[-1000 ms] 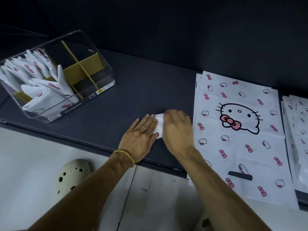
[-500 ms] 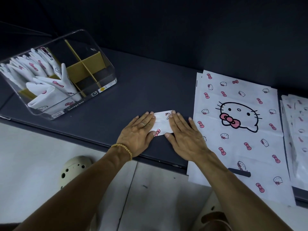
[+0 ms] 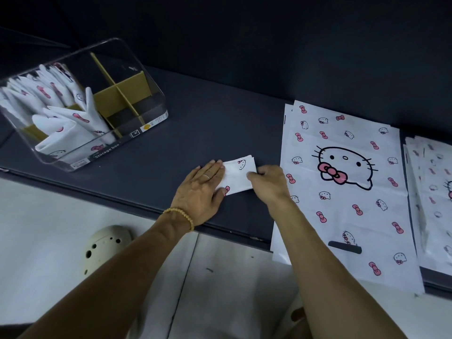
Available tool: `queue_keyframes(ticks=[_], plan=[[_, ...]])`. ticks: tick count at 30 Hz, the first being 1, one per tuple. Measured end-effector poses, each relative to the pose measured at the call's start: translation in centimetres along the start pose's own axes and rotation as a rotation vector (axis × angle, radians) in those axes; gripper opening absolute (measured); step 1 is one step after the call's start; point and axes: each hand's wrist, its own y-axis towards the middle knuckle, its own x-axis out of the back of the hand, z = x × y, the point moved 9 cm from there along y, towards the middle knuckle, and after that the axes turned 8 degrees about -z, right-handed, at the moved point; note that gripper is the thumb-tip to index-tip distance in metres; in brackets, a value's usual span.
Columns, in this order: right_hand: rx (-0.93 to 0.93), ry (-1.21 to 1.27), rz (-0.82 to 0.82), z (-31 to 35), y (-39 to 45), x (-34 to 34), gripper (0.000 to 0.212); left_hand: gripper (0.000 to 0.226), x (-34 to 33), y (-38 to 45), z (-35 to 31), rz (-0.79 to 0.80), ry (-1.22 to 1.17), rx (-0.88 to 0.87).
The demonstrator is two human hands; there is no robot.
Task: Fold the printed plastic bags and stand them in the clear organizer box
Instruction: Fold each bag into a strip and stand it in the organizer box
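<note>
Item: printed bag, folded small, held on the dark counter (image 3: 195,123); task judged partly done.

A small white folded plastic bag with pink bows and cat faces (image 3: 238,174) is pressed flat at its left end by the left hand (image 3: 199,192), fingers straight; its right edge is pinched by the curled fingers of the right hand (image 3: 269,184). Its long axis is set roughly left to right, the right end angled slightly away from the person. Several folded bags (image 3: 66,118) are already stood in the left compartments of the clear plastic organizer box with tan dividers (image 3: 151,94), well apart to the left; the right compartments are seen unfilled. Left to do: one stack of flat printed bags (image 3: 342,192) and a second stack at the right edge (image 3: 435,192), both unfolded.
</note>
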Motion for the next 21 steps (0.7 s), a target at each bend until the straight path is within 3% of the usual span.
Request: queue_keyframes(ticks=[3, 6, 8, 10, 12, 17, 21], plan=[[0.084, 0.078, 0.075, 1.0, -0.6, -0.4, 0.011, 0.055, 0.8, 0.8, 0.9, -0.016, -0.166, 0.136], [0.260, 0.047, 0.143, 2.0, -1.9, -0.5, 0.017, 0.056, 2.4, 1.6, 2.7, -0.064, -0.586, 0.419], [0.335, 0.097, 0.211, 2.5, -2.9, -0.7, 0.019, 0.054, 2.5, 1.4, 3.2, 0.036, -0.782, 0.533], [0.348, 0.160, 0.205, 2.9, -3.5, -0.2, 0.019, 0.027, 2.7, 0.8, 2.8, 0.150, -0.880, 0.532], [0.295, 0.281, 0.191, 3.1, -3.9, 0.4, 0.016, 0.012, 3.8, 0.0, 2.5, 0.138, -0.959, 0.510], [0.119, 0.596, 0.540, 4.3, -6.6, -1.8, 0.020, 0.023, 6.9, -2.0, 2.2, 0.075, -1.212, 0.547], [0.142, 0.538, 0.620, 6.5, -8.7, -3.9, 0.013, 0.013, 9.6, -4.4, 3.8, 0.006, -1.212, 0.613]])
